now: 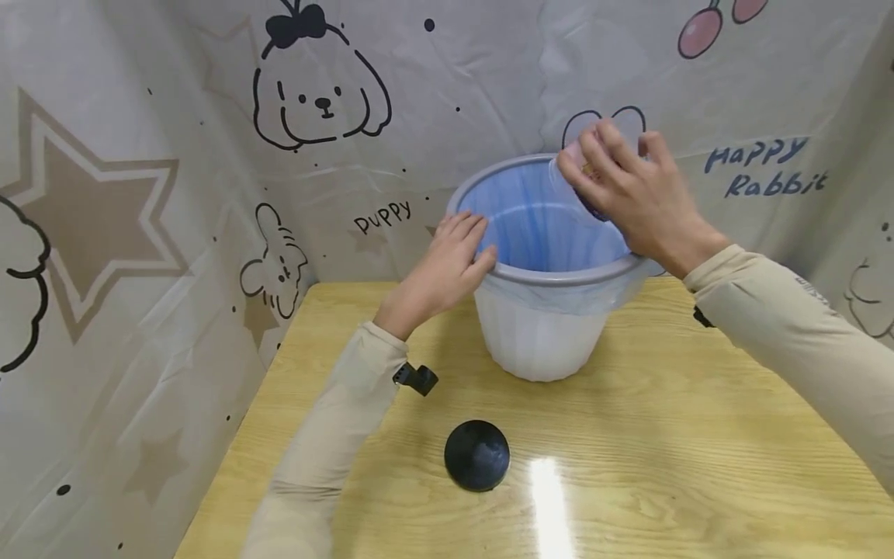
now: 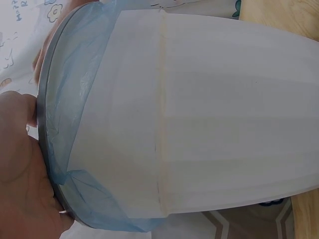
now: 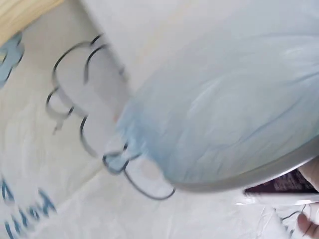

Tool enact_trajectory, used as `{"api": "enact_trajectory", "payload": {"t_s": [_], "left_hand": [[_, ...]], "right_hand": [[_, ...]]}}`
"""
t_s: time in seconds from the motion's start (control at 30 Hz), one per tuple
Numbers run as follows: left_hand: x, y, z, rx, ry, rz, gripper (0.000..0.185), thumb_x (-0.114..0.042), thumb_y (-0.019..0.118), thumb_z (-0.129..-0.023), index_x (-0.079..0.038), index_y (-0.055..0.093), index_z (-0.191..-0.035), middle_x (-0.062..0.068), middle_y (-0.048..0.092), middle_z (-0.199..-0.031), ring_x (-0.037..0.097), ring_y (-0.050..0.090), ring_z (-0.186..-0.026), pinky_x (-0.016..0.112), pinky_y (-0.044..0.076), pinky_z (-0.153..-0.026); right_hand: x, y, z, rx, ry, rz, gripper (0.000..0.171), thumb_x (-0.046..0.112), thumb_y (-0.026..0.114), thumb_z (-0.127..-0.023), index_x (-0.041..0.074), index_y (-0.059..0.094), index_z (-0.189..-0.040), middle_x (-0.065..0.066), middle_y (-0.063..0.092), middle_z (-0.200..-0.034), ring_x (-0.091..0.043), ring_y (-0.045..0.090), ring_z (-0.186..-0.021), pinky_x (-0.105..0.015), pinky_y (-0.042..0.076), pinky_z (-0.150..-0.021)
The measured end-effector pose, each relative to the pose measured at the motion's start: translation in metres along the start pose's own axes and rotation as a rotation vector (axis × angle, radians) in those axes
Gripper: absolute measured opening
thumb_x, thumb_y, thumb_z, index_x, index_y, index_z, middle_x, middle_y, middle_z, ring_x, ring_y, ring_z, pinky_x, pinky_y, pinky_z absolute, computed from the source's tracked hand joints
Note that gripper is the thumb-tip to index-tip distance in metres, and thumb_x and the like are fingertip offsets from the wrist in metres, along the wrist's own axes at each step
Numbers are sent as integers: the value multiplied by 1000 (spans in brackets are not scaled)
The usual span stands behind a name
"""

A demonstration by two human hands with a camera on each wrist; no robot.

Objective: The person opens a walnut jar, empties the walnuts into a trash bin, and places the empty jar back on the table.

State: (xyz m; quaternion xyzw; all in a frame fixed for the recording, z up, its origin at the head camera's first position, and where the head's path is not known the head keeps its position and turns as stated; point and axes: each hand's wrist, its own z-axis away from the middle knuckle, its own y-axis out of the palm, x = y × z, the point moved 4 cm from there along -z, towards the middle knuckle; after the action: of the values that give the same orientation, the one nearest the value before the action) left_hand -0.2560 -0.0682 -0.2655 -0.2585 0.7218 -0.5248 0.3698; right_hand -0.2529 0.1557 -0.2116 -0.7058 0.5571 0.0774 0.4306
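Head view: black lid [image 1: 477, 456] on table [image 1: 698, 466] nearest; beyond, bin [image 1: 545, 341] with blue liner [image 1: 545, 225] standing upright at table's far side. Left hand [image 1: 447, 268] flat on rim, fingers straight. Right hand [image 1: 632, 194] curled round clear cup [image 1: 580, 182], tilted over opening. Cup probably light, thin, crushable; best held round body.

Left wrist view: left hand [image 2: 20, 169] against bin [image 2: 224, 109] rim, liner [image 2: 84, 199] folded over.

Right wrist view: blurred; liner [image 3: 224, 119], rim, cup [image 3: 284, 191] just beside it.

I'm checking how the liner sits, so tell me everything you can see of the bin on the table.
The white plastic bin stands upright on the wooden table, tapering toward its base, with a seam down its side. A blue translucent liner bag lines the inside and folds over under a grey rim ring. The left hand rests its fingers on the near-left rim; the right hand holds a small clear container over the far-right rim.
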Motion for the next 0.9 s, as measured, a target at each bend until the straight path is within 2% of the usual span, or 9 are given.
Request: {"api": "enact_trajectory", "payload": {"t_s": [0.13, 0.27, 0.5, 0.6, 0.63, 0.7, 0.83, 0.9], "left_hand": [[0, 0, 1, -12, 10, 2, 59, -34, 28, -103, 3, 28, -149, 18, 27, -155, 28, 13, -146, 36, -2, -118], [1, -1, 1, -16, 13, 2, 59, -34, 28, -103, 3, 29, -149, 18, 27, -155, 28, 13, -146, 35, -3, -118], [2, -1, 2, -10, 4, 6, 59, -34, 28, -103, 3, 28, -149, 18, 26, -155, 28, 12, -146, 35, -4, -118], [2, -1, 1, -11, 1, 4, 59, -35, 27, -103, 3, 29, -149, 18, 26, -155, 27, 12, -146, 35, -4, -118], [2, -2, 1, -12, 0, 4, 60, -35, 27, -103, 3, 29, -149, 18, 26, -155, 27, 12, -146, 35, -4, -118], [2, -2, 1, -16, 0, 2, 60, -36, 26, -103, 3, 29, -149, 18, 26, -155, 27, 12, -146, 35, -4, -118], [1, -1, 1, -17, 5, 4, 59, -35, 27, -103, 3, 29, -149, 18, 26, -155, 27, 12, -146, 35, -3, -118], [1, -1, 1, -17, 6, 2, 59, -34, 28, -103, 3, 29, -149, 18, 27, -155, 27, 13, -146, 36, -2, -118]], "right_hand": [[-1, 0, -1, 17, 6, -31, 81, -9, 68, -56, 3, 42, -132, -24, 43, -125, -40, 39, -116, -54, 37, -74], [-2, 0, -1, 59, -45, -55, 90, -11, 68, -47, 5, 43, -132, -24, 43, -126, -40, 38, -117, -55, 35, -78], [-5, 2, -2, 97, -53, -110, 79, -8, 74, -51, -1, 44, -124, -25, 48, -111, -40, 41, -101, -55, 38, -75], [-5, 1, -2, 102, -94, -101, 92, -6, 80, -46, 2, 44, -130, -25, 47, -122, -40, 41, -113, -56, 38, -80], [-5, 1, -2, 96, -103, -104, 92, -9, 78, -47, 3, 45, -131, -24, 47, -125, -40, 41, -116, -57, 38, -80], [-5, 0, -2, 113, -92, -125, 97, -2, 84, -45, 4, 43, -132, -23, 47, -125, -39, 40, -117, -57, 37, -80], [-6, 0, -1, 145, -42, -170, 88, -5, 80, -53, 4, 42, -132, -23, 45, -123, -40, 39, -115, -58, 37, -79], [-6, 0, 0, 152, -41, -177, 90, -10, 78, -52, 6, 42, -133, -23, 44, -126, -40, 37, -119, -58, 36, -80]]}}
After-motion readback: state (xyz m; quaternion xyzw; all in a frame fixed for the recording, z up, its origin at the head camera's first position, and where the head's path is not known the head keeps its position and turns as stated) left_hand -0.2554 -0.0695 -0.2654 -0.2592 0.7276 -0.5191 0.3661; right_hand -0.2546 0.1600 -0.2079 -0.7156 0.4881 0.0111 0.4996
